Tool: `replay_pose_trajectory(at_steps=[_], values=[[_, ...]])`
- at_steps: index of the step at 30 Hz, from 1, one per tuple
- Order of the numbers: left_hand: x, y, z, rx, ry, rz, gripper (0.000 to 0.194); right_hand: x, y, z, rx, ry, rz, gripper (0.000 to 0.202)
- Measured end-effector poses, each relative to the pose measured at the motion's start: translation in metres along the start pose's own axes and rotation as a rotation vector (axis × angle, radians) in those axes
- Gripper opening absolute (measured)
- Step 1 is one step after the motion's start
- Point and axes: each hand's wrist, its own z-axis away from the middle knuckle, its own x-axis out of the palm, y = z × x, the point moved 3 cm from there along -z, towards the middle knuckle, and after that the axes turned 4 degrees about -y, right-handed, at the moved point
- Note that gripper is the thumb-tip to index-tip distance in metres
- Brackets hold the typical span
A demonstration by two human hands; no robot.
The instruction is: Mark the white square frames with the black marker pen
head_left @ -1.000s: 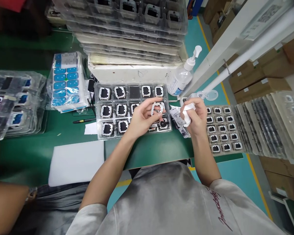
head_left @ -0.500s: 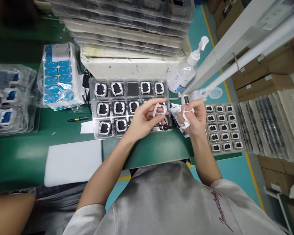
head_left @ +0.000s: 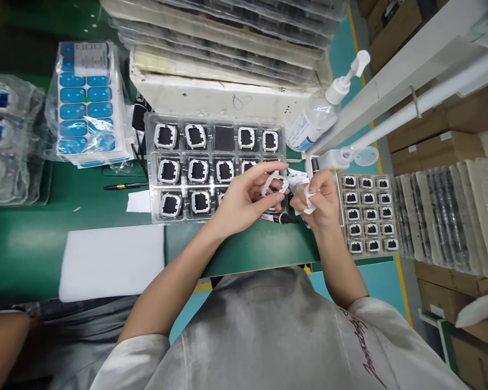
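Observation:
My left hand [head_left: 252,195] pinches a small white plastic frame [head_left: 275,184], roughly square with rounded corners, above the right end of a clear plastic tray [head_left: 174,218]. White frames with dark centres sit in most of the tray's pockets; one in the back row holds only a dark square [head_left: 224,138]. To the right, my right hand [head_left: 319,201] is closed on a crumpled white wipe [head_left: 309,199]. Beneath the hands lies a black marker-like tube [head_left: 277,218], partly covered by my left hand.
A clear pump bottle [head_left: 313,124] stands behind my right hand. Another filled tray [head_left: 370,214] lies at right. Stacked trays [head_left: 228,49] on a white box rise at the back. A pack of blue pieces [head_left: 85,103], a pen [head_left: 126,186] and a white foam sheet [head_left: 111,262] lie left.
My view has shifted slightly. The wipe hand has come closer to the white frame, and the frame is tilted differently in my left fingers. Both hands keep their hold.

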Motion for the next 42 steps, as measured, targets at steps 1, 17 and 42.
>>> replay_pose_trajectory(at_steps=[1, 17, 42], values=[[0.000, 0.001, 0.000, -0.006, 0.001, 0.008, 0.050, 0.000, 0.001, 0.000, 0.011, -0.006, 0.008, 0.043], [-0.002, 0.000, 0.002, -0.103, -0.051, -0.120, 0.039, -0.016, 0.017, 0.009, 0.113, 0.127, 0.280, 0.035], [-0.009, -0.004, 0.002, 0.013, -0.125, -0.539, 0.037, -0.019, 0.009, 0.007, 0.130, 0.109, 0.423, 0.031]])
